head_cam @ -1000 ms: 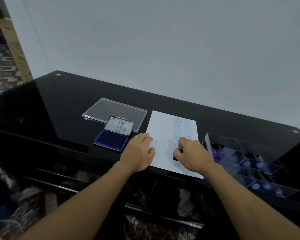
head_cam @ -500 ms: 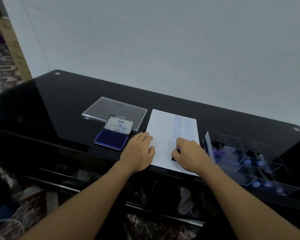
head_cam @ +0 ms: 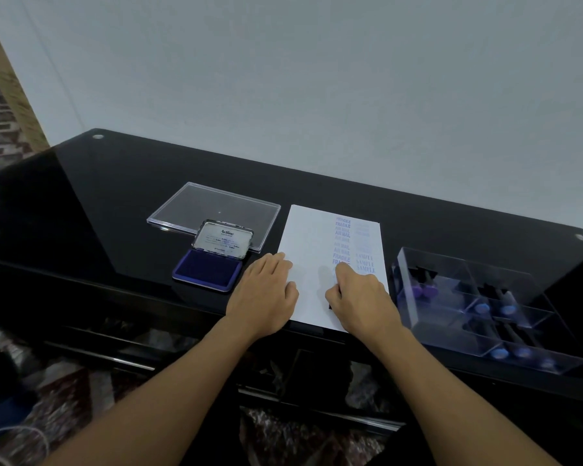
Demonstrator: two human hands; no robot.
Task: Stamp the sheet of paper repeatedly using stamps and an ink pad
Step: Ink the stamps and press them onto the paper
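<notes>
Paper (head_cam: pixel 312 264) is lying on the black table (head_cam: pixel 122 203), near the front edge, and is held flat by the left hand (head_cam: pixel 266 294), which is open and pressed palm down at its 9 o'clock edge. A stamp (head_cam: pixel 330 306) is gripped by the right hand (head_cam: pixel 359 297), which is closed around it and pushed down on the lower part of the paper. Only a dark bit of the stamp can be seen under the fingers.

Blue words are already printed in two rows going toward 12 o'clock. The ink pad (head_cam: pixel 207 272) is open at 9 o'clock from the paper, past the left hand. More stamps are kept in the clear box (head_cam: pixel 478 304) at 3 o'clock.

Smudging may be caused if the stamp is slid or rocked before it is lifted. The new word may be printed on top of the word just above if the stamp is set too close to it. A faint print may be made if too little ink is left on it. The paper may be lifted with the stamp if the left hand is taken away too soon.
</notes>
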